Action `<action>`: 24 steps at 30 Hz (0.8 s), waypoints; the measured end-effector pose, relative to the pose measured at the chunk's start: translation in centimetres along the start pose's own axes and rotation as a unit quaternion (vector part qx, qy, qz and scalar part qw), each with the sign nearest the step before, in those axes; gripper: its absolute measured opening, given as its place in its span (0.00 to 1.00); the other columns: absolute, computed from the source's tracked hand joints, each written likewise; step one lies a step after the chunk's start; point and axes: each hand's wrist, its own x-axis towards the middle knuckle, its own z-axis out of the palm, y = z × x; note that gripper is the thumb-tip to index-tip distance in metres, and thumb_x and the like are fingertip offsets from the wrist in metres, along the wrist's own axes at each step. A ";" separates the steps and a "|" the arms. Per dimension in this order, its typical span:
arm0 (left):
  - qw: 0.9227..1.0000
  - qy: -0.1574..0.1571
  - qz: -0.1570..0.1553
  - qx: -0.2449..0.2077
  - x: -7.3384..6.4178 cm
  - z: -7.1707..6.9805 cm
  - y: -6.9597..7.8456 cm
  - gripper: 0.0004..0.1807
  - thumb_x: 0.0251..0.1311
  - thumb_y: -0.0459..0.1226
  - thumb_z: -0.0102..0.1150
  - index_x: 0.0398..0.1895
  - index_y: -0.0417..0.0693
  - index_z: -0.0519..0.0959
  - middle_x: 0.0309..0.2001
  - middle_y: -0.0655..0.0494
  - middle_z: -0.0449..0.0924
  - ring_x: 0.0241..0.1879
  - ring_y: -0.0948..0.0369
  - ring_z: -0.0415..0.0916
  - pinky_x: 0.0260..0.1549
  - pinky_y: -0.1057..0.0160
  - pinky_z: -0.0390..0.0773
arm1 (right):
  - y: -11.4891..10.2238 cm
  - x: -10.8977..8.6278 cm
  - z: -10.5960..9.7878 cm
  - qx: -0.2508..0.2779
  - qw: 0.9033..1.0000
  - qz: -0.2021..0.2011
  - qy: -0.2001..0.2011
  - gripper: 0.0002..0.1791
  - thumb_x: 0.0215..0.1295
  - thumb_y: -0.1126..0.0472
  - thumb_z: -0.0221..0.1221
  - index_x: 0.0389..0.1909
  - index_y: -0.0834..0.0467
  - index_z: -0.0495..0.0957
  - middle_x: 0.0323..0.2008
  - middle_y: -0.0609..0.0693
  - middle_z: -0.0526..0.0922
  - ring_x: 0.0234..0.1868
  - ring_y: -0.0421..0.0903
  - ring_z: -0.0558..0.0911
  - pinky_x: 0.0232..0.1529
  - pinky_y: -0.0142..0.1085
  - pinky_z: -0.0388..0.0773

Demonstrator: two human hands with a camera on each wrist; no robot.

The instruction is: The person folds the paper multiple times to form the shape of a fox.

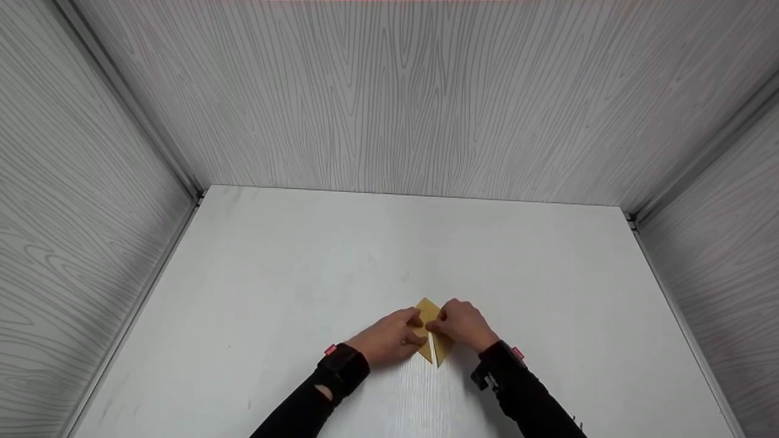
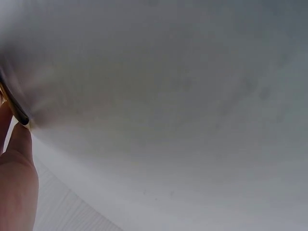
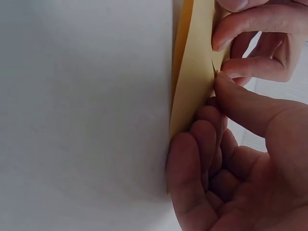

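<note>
A folded piece of yellow paper [image 1: 427,309] stands between the two hands over the white tabletop, its upper end pointed. Towards the person it parts into two narrow points with a slit between them. On its left side the left hand [image 1: 386,336] grips the paper with thumb and fingers. From the right, the right hand [image 1: 464,323] pinches the inner edge near the slit. In the right wrist view, the right thumb [image 3: 245,103] presses at that edge while curled fingers lie behind the layered paper [image 3: 192,72]. Only part of the left hand [image 2: 19,178] shows in the left wrist view.
The white table [image 1: 292,261] is bounded by a wood-grained back panel [image 1: 389,97] and side panels at left [image 1: 79,231] and right [image 1: 724,243]. Black bands [image 1: 344,368] circle both wrists.
</note>
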 end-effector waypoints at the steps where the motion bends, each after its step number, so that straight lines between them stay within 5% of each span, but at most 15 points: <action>1: 1.000 -0.002 -0.002 -0.003 0.0 0.0 0.0 0.13 0.74 0.41 0.62 0.56 0.57 0.89 0.65 0.55 0.78 0.69 0.58 0.74 0.72 0.58 0.74 | 0.0 0.0 0.0 -0.002 1.000 0.000 0.001 0.26 0.63 0.55 0.71 0.10 0.50 0.69 0.11 0.38 0.62 0.16 0.37 0.62 0.19 0.30 0.55; 11: 1.000 0.007 0.019 -0.008 0.0 0.0 0.2 0.11 0.74 0.40 0.63 0.52 0.53 0.91 0.58 0.58 0.77 0.60 0.63 0.76 0.65 0.62 0.78 | -0.6 -0.3 0.1 -0.006 1.000 0.023 0.010 0.26 0.64 0.52 0.72 0.11 0.52 0.71 0.11 0.39 0.61 0.16 0.38 0.61 0.19 0.31 0.53; 18: 0.999 0.010 0.027 0.043 0.1 -0.1 0.2 0.12 0.75 0.40 0.61 0.54 0.56 0.90 0.57 0.56 0.80 0.57 0.62 0.80 0.60 0.65 0.81 | -1.1 -0.5 0.2 -0.023 0.999 0.023 0.018 0.18 0.62 0.54 0.72 0.20 0.59 0.79 0.18 0.44 0.71 0.20 0.40 0.68 0.22 0.31 0.61; 24: 0.996 0.081 0.016 0.041 0.4 -0.3 0.3 0.12 0.76 0.36 0.59 0.52 0.47 0.89 0.49 0.53 0.85 0.49 0.59 0.83 0.52 0.63 0.84 | -1.2 -0.5 -0.1 -0.033 0.999 0.020 0.016 0.17 0.64 0.56 0.71 0.21 0.59 0.77 0.20 0.45 0.70 0.21 0.41 0.68 0.23 0.32 0.61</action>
